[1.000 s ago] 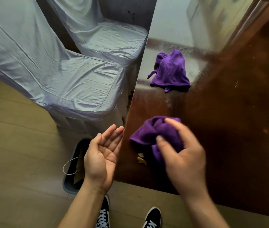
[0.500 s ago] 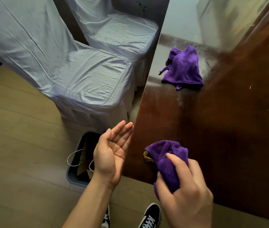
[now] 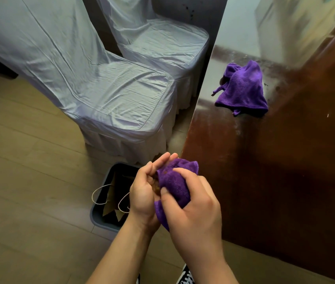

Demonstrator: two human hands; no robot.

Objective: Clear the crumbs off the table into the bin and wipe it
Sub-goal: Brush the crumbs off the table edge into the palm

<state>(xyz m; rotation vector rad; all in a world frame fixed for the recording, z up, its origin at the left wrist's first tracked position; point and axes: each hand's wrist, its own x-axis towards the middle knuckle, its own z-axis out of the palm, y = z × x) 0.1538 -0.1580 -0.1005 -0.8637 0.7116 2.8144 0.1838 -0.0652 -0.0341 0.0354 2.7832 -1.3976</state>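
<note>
- The right hand [image 3: 193,203] has its fingers [image 3: 180,172] clenched around a bunched purple cloth [image 3: 173,184], thumb on the near side and index finger over the top, just off the bench [image 3: 285,181] corner.
- The left hand [image 3: 145,189] is cupped palm-up against the cloth, its fingers [image 3: 163,160] loosely curled and pressed to the cloth's left side rather than gripping it.
- Between the cupped palm and the cloth sit a few brownish-yellow crumbs [image 3: 156,186], touching both; they are partly hidden, so their number cannot be told.
- Both hands are held past the bench's left edge, above the floor [image 3: 29,181].
- Directly below and left of the left hand stands the bin [image 3: 101,210], dark inside with a grey rim; a paper bag [image 3: 113,191] with cord handles is in it.
- The bench is dark, glossy brown wood, with pale streaks and specks near its left edge.
- A second purple cloth [image 3: 243,89] lies crumpled farther back on the bench, well apart from the hands.
- Two chairs [image 3: 121,95] in white covers stand left of the bench, the nearer one just behind the bin.
- The toes of black-and-white shoes [image 3: 186,276] show at the bottom edge.
</note>
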